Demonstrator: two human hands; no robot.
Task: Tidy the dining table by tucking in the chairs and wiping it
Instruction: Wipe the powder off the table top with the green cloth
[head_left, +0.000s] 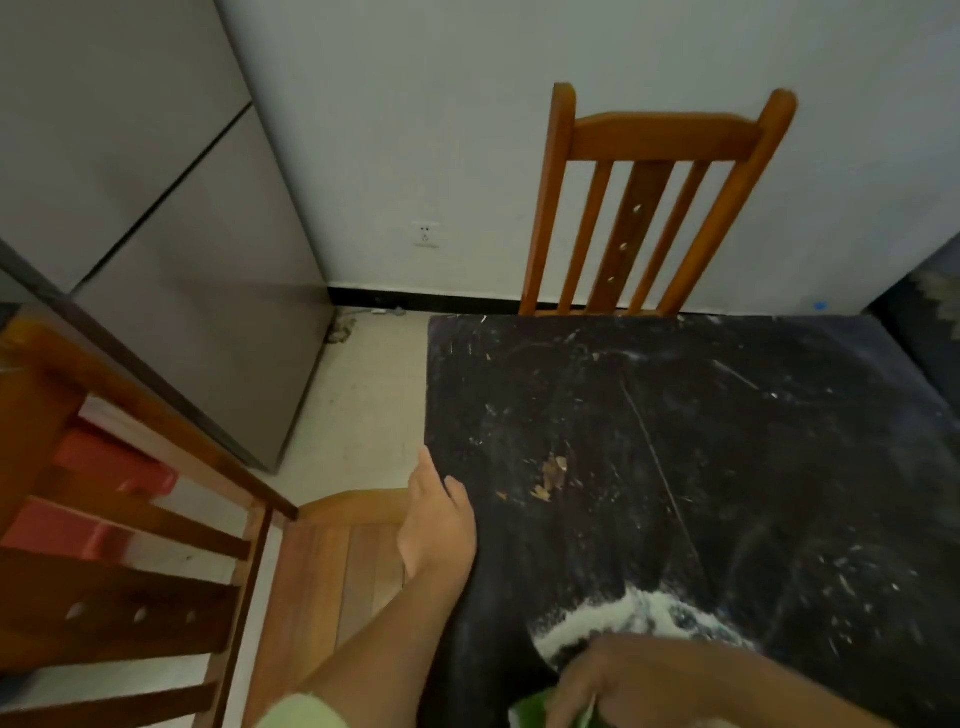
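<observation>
Head view. Right hand (639, 680), nearest us at the bottom edge: fingers curled round a green cloth (532, 706), pressing it on the dark table (727, 415). We note only a small part of the cloth showing under the hand. Just beyond the knuckles, an arc of white powder (613, 618) lies smeared on the surface.

Left hand (436, 519): fingers straight, laid over the table's left edge, thumb on the top; it grasps nothing. Pale green sleeve (306, 714) at the forearm.

Table: black top, streaked with white marks, with brown crumbs (550, 478) near its middle-left.

Near chair (322, 587): wooden, at the table's left side, its seat partly out from under the top, slatted back toward us.

Far chair (654, 208): wooden, at the table's far edge, back upright against the white wall (441, 130).

Also listed: grey fridge (171, 234), wall socket (426, 235), red item (104, 467) behind the near chair's slats, tiled floor (363, 405). We find no legible writing or brand.
</observation>
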